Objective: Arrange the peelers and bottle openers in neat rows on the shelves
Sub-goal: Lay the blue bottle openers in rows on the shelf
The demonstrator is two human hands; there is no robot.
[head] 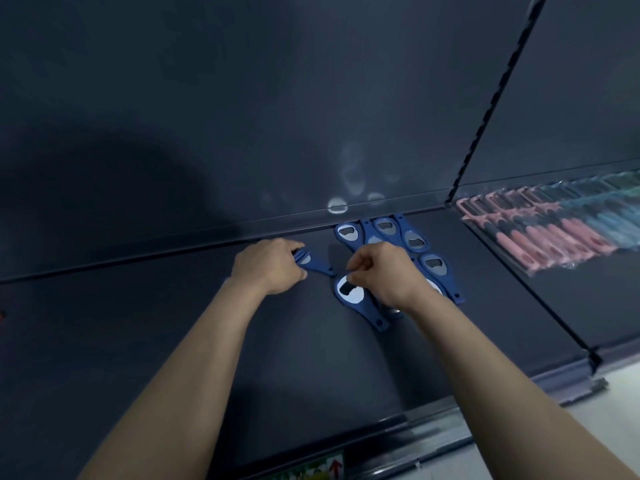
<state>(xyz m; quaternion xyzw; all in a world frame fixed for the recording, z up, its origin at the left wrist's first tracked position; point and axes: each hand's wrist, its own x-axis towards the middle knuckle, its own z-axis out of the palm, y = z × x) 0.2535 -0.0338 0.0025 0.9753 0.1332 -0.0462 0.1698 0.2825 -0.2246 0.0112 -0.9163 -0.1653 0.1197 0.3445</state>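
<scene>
My one feed is the head camera: wide-angle, worn high, looking forward and down onto the dark shelf (138,323). It's close in. Forearms enter from 5 and 7 o'clock, and the left hand (268,268) and right hand (382,271) meet mid-frame at the bottle openers (414,240). The back panel (277,98) fills 12 o'clock; peelers (540,233) blur at 3 o'clock.
</scene>
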